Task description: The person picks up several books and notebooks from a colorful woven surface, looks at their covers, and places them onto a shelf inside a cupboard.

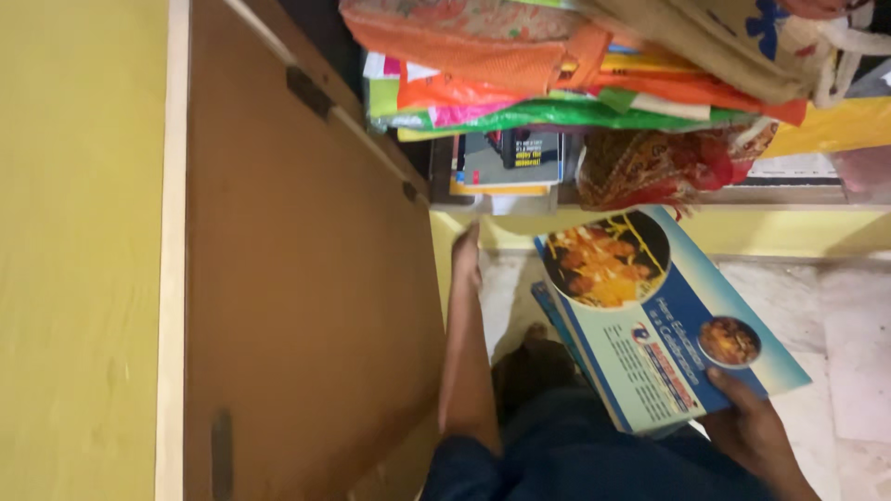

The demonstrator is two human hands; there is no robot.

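Stack of glossy booklets sits in right hand, held over the lap in front of a low shelf; thin, flexible, prob light & a bit slippery, so best pinched at the lower edge w/ support underneath. Right fingers clamp that corner, thumb on cover. Left hand reaches to the cupboard door, fingers extended, holding nothing

A cupboard shelf carried stacked books, a red patterned cloth bundle and folded bags.
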